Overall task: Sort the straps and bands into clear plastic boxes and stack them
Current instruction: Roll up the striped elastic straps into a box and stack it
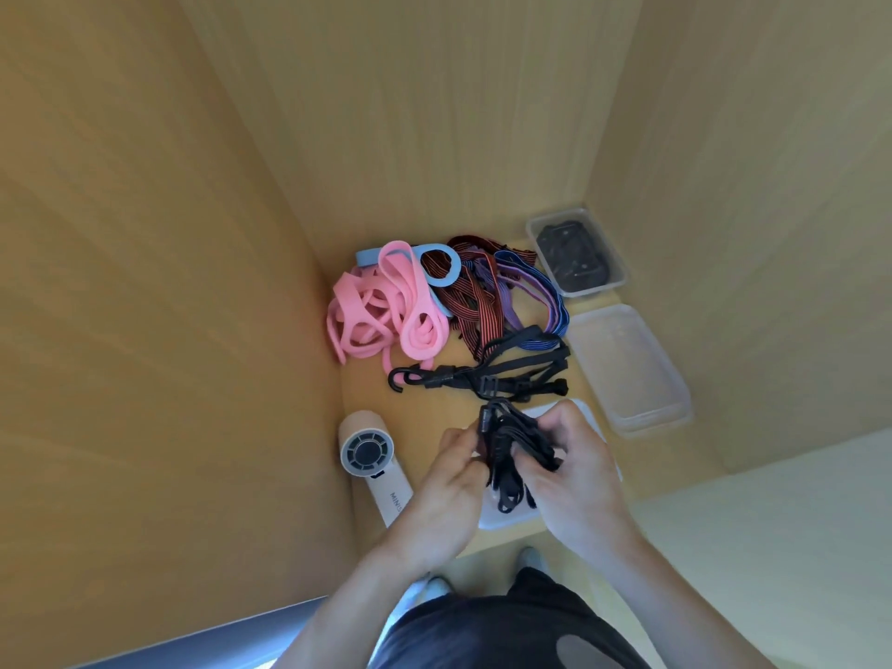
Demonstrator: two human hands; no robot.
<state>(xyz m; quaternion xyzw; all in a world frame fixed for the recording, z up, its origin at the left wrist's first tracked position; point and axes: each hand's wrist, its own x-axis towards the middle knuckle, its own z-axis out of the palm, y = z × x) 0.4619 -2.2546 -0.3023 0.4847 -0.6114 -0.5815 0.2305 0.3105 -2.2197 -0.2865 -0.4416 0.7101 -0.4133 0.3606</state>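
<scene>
While it is folded on itself and would likely spring apart if released, the bundle of black straps (511,451) is kept in both hands. The left hand (449,494) pinches its near side between thumb and curled fingers, and the right hand (574,470) wraps curled fingers round the other side. They hold it just above a clear box (497,521) at the front edge of the shelf (434,412). That box is mostly hidden under the hands, so the aim is probably to press the bundle in compactly.

Behind it, near the middle of the shelf, black hooked straps (482,374) lie loose. Toward the back left corner, pink bands (386,306) are heaped. Light blue bands (453,270), red-and-black striped straps (475,301) and purple-blue straps (540,292) tangle beside them. In the back right corner a filled box (592,291) holds dark items. Along the right edge lies an empty-looking box (627,369). A white hand fan (369,451) lies at the front left, close by the left hand, and seems the likeliest thing to get knocked.
</scene>
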